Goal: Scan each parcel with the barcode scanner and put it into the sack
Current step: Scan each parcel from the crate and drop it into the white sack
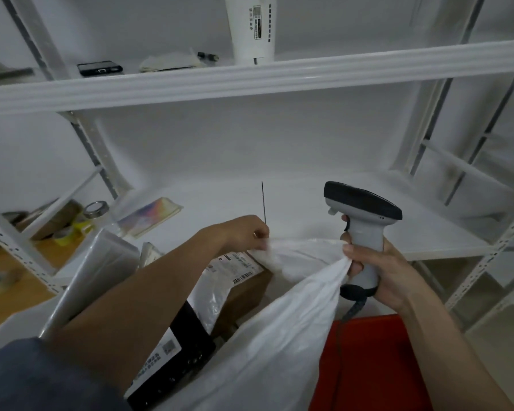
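My right hand (377, 271) grips the grey and black barcode scanner (362, 221) upright by its handle and also pinches the near rim of the white sack (279, 321). My left hand (247, 232) pinches the far rim of the sack, holding its mouth apart. Inside the sack lie a brown cardboard parcel (247, 295) with a white label, a white poly mailer (212, 295) and a black parcel (175, 360) with a printed label. A clear wrapped parcel (92, 274) stands to the left of my forearm.
A white shelf board (309, 203) lies behind the sack, with a colourful flat packet (150, 215) on it at the left. Tape rolls (72, 226) sit on a wooden surface far left. A red crate (374, 366) is below right. The upper shelf carries a phone (100, 68) and a white cylinder (251, 28).
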Available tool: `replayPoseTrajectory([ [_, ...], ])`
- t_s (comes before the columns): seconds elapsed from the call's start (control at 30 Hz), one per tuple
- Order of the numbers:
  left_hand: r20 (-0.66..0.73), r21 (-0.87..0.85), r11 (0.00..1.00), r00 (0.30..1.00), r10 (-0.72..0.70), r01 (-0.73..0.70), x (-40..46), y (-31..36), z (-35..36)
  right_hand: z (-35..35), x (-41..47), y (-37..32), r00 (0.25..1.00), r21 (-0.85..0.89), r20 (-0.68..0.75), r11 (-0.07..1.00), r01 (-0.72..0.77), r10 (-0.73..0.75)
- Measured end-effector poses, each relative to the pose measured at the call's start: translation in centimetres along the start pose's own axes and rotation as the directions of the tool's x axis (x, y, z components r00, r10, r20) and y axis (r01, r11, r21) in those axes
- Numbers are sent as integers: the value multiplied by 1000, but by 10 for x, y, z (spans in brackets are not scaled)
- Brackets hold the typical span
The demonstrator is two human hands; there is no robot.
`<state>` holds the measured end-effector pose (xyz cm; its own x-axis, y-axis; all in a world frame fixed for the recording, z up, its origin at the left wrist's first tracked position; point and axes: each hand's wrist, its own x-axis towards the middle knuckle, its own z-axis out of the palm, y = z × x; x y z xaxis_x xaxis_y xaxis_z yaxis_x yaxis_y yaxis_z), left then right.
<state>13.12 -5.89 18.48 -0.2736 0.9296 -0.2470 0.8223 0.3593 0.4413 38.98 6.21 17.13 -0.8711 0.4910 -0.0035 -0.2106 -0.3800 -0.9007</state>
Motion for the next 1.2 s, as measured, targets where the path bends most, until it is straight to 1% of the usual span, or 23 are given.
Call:
replayPoseTrajectory([
  [0.07,-150,-14,1000,989,9,-12,-4,2,-15,-7,2,-2,999,-63,-36,998,-31,28],
  [0.1,-246,-58,998,969,12,-27,-7,2,-26,-9,5,-3,997,-137,-67,989,-48,39],
  [0.17,-427,-188,977,904,6,-95,-12,3,-44,-9,13,-3,992,-293,-117,952,-85,52],
  [0.2,-488,-221,968,873,-4,-119,-16,2,-50,-7,17,-1,990,-336,-128,936,-101,61],
  [0.23,-519,-223,966,855,-5,-130,-19,1,-54,-3,22,1,988,-356,-138,928,-112,66],
  [0.33,-520,-166,977,854,31,-137,-32,-5,-59,10,33,9,978,-327,-207,939,-108,41],
  [0.43,-489,-45,997,872,31,-60,-48,-20,-62,21,37,5,963,-201,-268,979,-27,-28],
  [0.5,-455,19,1000,890,1,8,-59,-32,-55,29,38,-3,964,-143,-255,989,36,-72],
  [0.57,-466,16,999,884,-36,49,-67,-38,-50,39,37,-11,968,-155,-226,985,77,-112],
  [0.6,-515,20,998,856,-47,67,-70,-36,-52,43,36,-14,968,-180,-215,980,88,-126],
  [0.63,-596,36,997,802,-36,71,-72,-32,-59,47,36,-16,968,-206,-208,974,95,-139],
  [0.7,-743,62,997,669,21,38,-77,-22,-76,51,35,-16,965,-235,-212,967,101,-152],
  [0.73,-773,57,998,633,34,15,-80,-18,-83,53,35,-16,964,-236,-219,967,99,-152],
  [0.77,-773,42,999,633,33,-1,-83,-16,-86,54,35,-15,964,-228,-224,969,95,-147],
  [0.87,-713,-40,999,702,-11,-25,-95,-18,-83,56,34,-7,961,-152,-246,984,91,-127],
  [0.9,-709,-47,998,705,-12,-30,-99,-20,-82,57,33,-4,954,-121,-268,987,104,-133],
  [0.93,-716,-48,998,699,-10,-35,-103,-21,-82,57,33,-3,945,-102,-292,987,123,-148],
  [1.0,-721,-72,996,693,-22,-43,-112,-23,-83,58,30,0,927,-128,-332,982,136,-171],
  [1.1,-697,-111,994,713,-75,-3,-126,-27,-86,68,22,0,930,-205,-339,976,75,-143],
  [1.13,-699,-127,992,707,-107,25,-132,-30,-90,72,19,-1,929,-230,-345,972,56,-136],
  [1.2,-727,-151,984,665,-173,91,-145,-39,-98,78,14,-1,912,-273,-381,961,43,-149],
])
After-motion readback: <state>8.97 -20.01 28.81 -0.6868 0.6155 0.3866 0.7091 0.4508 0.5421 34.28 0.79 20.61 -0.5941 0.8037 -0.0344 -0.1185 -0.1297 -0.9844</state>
